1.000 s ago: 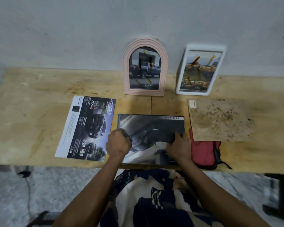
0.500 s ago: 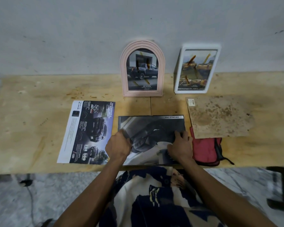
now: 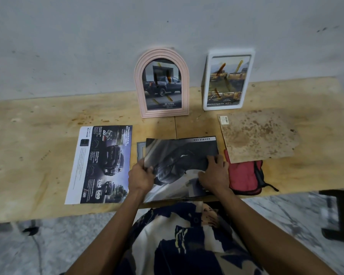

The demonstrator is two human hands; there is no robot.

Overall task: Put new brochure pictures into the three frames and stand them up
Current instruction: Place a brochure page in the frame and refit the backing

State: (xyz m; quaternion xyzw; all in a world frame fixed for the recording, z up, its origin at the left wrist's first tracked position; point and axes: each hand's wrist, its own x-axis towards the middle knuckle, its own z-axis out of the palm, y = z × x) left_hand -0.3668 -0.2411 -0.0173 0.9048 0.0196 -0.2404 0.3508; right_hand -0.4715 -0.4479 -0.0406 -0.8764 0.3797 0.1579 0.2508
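From the head camera, the left hand [image 3: 140, 178] pinches the left edge of a dark brochure page [image 3: 182, 155], its fingers curled around the paper. The right hand [image 3: 213, 173] rests on the page's right side with fingers bent over it, pressing it down. Half a second ago the page lay flat; now its left edge is lifted and shifted right, uncovering the grey corner of a frame [image 3: 141, 150] lying flat beneath it on the wooden surface [image 3: 28, 155]. A second brochure sheet [image 3: 101, 165] lies just left of the hands, unmoved. At the back, against the wall, a pink arched frame [image 3: 161, 84] and a white rectangular frame [image 3: 226, 80] stand upright, each with a truck picture inside. A stained brown board [image 3: 256, 135] lies to the right, partly covering a red pouch [image 3: 244, 177].
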